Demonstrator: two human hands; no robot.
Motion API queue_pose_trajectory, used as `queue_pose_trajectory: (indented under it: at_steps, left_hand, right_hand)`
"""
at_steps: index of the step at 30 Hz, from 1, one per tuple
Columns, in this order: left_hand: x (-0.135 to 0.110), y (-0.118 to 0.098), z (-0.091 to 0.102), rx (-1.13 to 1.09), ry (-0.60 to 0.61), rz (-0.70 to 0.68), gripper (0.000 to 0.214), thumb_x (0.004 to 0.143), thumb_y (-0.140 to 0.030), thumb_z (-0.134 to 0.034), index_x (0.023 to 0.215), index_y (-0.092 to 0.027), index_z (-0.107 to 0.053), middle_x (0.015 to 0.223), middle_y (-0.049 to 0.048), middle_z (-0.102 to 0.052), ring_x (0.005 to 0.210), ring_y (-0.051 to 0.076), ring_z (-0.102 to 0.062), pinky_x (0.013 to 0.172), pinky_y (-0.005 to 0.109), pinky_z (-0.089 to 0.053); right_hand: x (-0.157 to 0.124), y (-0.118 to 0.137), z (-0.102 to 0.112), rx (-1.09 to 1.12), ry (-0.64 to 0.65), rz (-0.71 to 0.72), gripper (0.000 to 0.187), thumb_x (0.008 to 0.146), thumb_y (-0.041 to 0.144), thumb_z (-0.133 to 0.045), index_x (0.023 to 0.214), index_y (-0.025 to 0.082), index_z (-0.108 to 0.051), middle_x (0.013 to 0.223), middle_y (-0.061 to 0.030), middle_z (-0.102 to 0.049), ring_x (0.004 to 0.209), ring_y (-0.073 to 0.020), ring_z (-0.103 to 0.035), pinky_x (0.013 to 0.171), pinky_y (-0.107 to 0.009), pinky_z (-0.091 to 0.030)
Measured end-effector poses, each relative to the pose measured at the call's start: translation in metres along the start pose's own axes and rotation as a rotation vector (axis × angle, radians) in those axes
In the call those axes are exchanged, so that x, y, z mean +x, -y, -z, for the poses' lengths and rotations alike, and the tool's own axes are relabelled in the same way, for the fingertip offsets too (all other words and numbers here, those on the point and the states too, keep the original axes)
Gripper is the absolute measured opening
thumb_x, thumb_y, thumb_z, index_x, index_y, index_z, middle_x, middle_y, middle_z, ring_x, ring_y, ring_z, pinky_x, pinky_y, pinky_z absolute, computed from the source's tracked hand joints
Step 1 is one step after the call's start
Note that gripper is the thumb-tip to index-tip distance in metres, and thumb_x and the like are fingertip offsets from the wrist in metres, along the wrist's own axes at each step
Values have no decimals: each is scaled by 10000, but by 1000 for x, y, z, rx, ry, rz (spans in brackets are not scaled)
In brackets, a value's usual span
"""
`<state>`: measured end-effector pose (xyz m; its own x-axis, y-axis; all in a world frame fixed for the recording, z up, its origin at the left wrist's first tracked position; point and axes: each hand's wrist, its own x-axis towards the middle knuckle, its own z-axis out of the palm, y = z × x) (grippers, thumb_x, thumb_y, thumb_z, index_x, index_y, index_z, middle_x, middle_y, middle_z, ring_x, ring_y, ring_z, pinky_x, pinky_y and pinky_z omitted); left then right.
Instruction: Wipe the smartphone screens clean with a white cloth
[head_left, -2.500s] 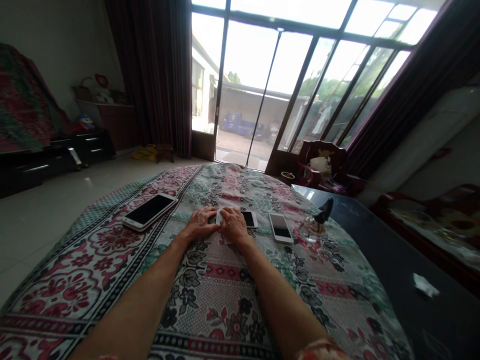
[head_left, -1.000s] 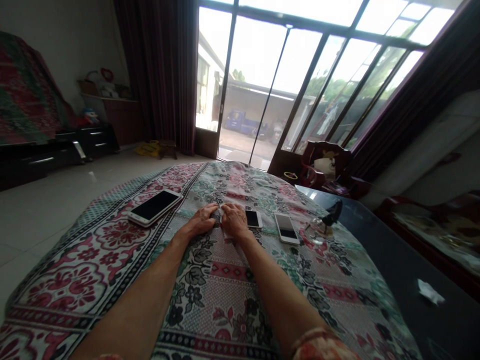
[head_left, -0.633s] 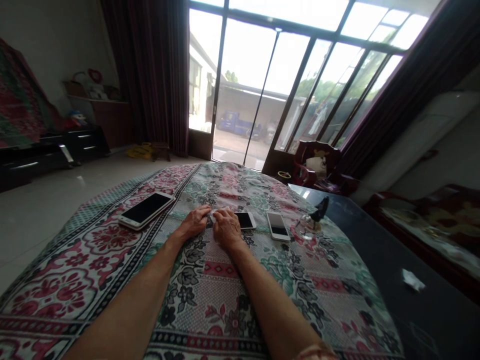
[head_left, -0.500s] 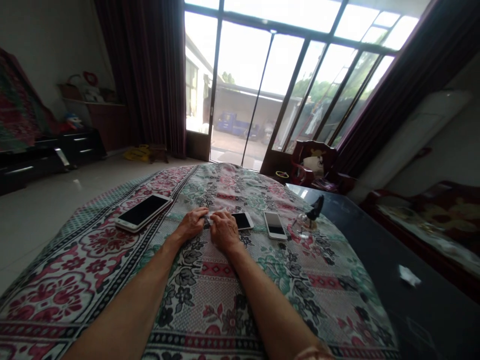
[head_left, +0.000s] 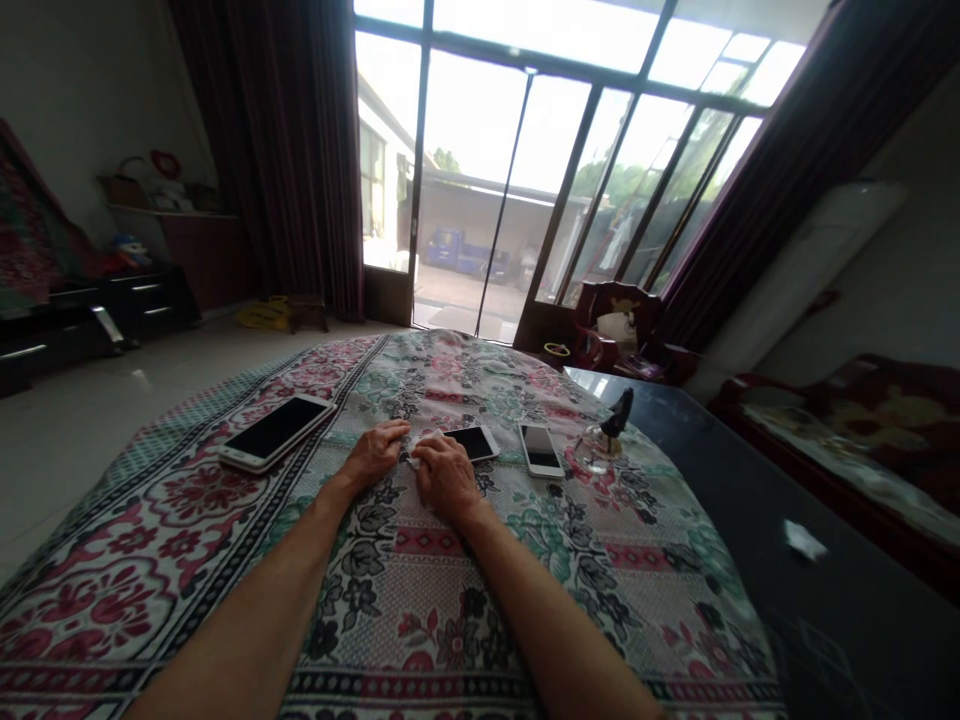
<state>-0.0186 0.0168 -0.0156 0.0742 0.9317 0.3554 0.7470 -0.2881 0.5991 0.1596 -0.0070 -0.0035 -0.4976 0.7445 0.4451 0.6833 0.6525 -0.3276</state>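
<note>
A small white piece (head_left: 414,459), mostly covered, lies on the floral tablecloth (head_left: 450,560).

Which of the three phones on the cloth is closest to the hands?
The middle phone, right beside the right hand. The larger phone lies far left; the third phone sits farther right.

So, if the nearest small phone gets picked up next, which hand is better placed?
Probably the right. The right hand lies directly beside the dark-screened phone, while the left hand sits beyond it and would have to cross over. Both seem to touch a small white piece.
</note>
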Motion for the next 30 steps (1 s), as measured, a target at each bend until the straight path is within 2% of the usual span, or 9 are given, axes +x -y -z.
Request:
queue_pose_trajectory:
  at_steps: [2, 6, 11, 15, 20, 26, 30]
  left_hand:
    - [0, -2, 1, 1, 13, -8, 422, 770, -156, -449, 1084, -151, -731, 1294, 92, -680, 1248, 215, -599, 1123, 320, -406]
    - [-1, -3, 1, -25, 24, 1, 398, 742, -158, -500, 1059, -211, -734, 1249, 40, -709, 1239, 212, -602, 1124, 339, -406]
    - [-2, -4, 1, -24, 33, -11, 414, 727, -203, -558, 1109, -211, -716, 1283, 60, -688, 1260, 235, -584, 1123, 350, -402]
    - [-5, -7, 2, -10, 92, -52, 558, 698, -295, -663, 1250, -208, -650, 1349, 86, -642, 1299, 270, -547, 1137, 376, -375]
    - [-9, -12, 0, 87, 179, -62, 862, 623, -432, -793, 1403, -178, -525, 1450, 156, -543, 1398, 357, -419, 1167, 482, -299]
    - [-6, -10, 2, 18, 222, -101, 871, 709, -331, -725, 1498, -180, -389, 1444, 136, -555, 1360, 317, -477, 1147, 438, -334]
    - [-3, -5, 5, -74, 278, -102, 885, 723, -294, -706, 1522, -206, -337, 1464, 116, -541, 1374, 298, -465, 1157, 446, -314]
  right_hand:
    - [-7, 2, 4, -1, 3, 8, 256, 882, 132, -557, 1047, 233, -724, 1159, -13, -697, 1111, -190, -557, 995, -310, -394]
    - [-18, 5, 13, -14, 10, 2, 224, 862, 134, -582, 989, 236, -735, 1114, -16, -710, 1068, -201, -568, 958, -317, -407]
    - [-19, -5, 15, -31, -46, -86, 216, 849, 130, -579, 954, 233, -737, 1101, -18, -718, 1068, -204, -571, 978, -322, -401]
    - [-13, -18, 16, -71, -59, -174, 291, 881, 138, -527, 1086, 228, -712, 1234, -34, -679, 1176, -218, -536, 1061, -346, -355]
    - [-10, -27, 18, -113, -59, -236, 335, 890, 142, -501, 1158, 220, -685, 1296, -45, -645, 1230, -222, -507, 1097, -353, -323]
    - [-11, -25, 20, -116, -63, -230, 324, 892, 126, -494, 1128, 221, -694, 1273, -41, -657, 1199, -221, -521, 1082, -352, -337]
    - [-10, -21, 20, -82, -5, -115, 332, 908, 118, -493, 1164, 222, -677, 1303, -38, -644, 1229, -204, -508, 1089, -349, -339]
